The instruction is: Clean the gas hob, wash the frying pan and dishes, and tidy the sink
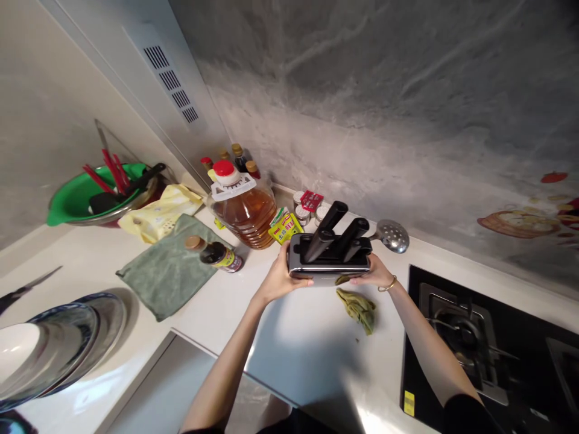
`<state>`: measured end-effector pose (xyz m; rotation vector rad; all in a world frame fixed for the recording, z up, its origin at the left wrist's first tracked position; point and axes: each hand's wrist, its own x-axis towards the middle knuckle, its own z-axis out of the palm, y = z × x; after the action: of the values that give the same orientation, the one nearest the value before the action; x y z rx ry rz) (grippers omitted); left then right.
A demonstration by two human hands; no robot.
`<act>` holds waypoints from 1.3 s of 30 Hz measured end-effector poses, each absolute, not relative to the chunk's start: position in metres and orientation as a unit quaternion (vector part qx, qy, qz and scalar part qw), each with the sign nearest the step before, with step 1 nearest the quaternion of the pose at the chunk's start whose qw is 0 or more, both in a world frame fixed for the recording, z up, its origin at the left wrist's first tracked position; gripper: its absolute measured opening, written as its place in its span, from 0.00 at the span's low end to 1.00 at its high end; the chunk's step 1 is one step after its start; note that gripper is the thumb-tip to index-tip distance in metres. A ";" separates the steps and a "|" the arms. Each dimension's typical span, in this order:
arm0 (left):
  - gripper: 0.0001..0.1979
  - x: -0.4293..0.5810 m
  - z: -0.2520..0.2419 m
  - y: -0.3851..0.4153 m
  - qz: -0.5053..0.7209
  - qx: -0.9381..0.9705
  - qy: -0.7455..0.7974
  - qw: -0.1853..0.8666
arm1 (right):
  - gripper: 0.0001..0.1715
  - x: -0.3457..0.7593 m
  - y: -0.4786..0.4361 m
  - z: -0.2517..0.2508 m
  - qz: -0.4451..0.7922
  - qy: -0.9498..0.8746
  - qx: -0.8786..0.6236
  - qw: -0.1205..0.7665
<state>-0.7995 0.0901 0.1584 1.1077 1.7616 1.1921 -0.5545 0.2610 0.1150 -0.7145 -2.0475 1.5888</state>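
Black-and-silver rectangular knife block (330, 260) clasped at both ends by left hand (277, 278), right hand (375, 276); apparently raised; crumpled olive cloth (359, 308) unheld at five o'clock.

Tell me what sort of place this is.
Most likely a home kitchen: the left hand and right hand grip a black and silver knife block at a white counter, beside a black gas hob and a large clear jug of amber cooking oil.
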 end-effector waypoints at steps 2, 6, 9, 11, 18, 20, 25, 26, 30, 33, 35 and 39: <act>0.61 -0.800 0.157 0.099 0.475 0.433 0.669 0.372 | 0.39 -0.549 0.260 0.114 0.571 -0.740 -0.268 0.233; 0.62 -0.804 0.160 0.117 0.490 0.434 0.642 0.399 | 0.33 -0.539 0.262 0.122 0.583 -0.725 -0.285 0.229; 0.64 -0.803 0.170 0.130 0.487 0.419 0.624 0.445 | 0.36 -0.531 0.273 0.142 0.581 -0.720 -0.300 0.232; 0.64 -0.799 0.176 0.142 0.478 0.412 0.602 0.489 | 0.40 -0.525 0.285 0.155 0.572 -0.721 -0.311 0.237; 0.65 -0.788 0.150 0.218 0.467 0.463 0.560 0.504 | 0.54 -0.501 0.325 0.156 0.542 -0.708 -0.353 0.282; 0.64 -0.787 0.139 0.242 0.464 0.492 0.539 0.502 | 0.54 -0.494 0.335 0.143 0.534 -0.703 -0.364 0.297; 0.62 -0.785 0.120 0.289 0.465 0.563 0.477 0.488 | 0.53 -0.485 0.357 0.112 0.550 -0.669 -0.386 0.317; 0.61 -0.785 0.118 0.295 0.464 0.571 0.474 0.484 | 0.52 -0.485 0.361 0.108 0.549 -0.666 -0.388 0.322; 0.59 -0.788 0.111 0.309 0.467 0.573 0.489 0.463 | 0.51 -0.491 0.378 0.100 0.541 -0.671 -0.384 0.331; 0.58 -0.790 0.111 0.313 0.473 0.563 0.496 0.462 | 0.52 -0.495 0.389 0.100 0.542 -0.676 -0.381 0.323; 0.57 -0.790 0.112 0.314 0.474 0.555 0.494 0.473 | 0.52 -0.495 0.393 0.100 0.546 -0.675 -0.382 0.318; 0.58 -0.787 0.115 0.316 0.458 0.554 0.492 0.492 | 0.52 -0.492 0.396 0.097 0.555 -0.671 -0.384 0.307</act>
<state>-0.7870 0.3160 0.1154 1.3436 1.1948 1.1106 -0.4921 0.3963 0.0975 -1.0147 -1.7760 1.4687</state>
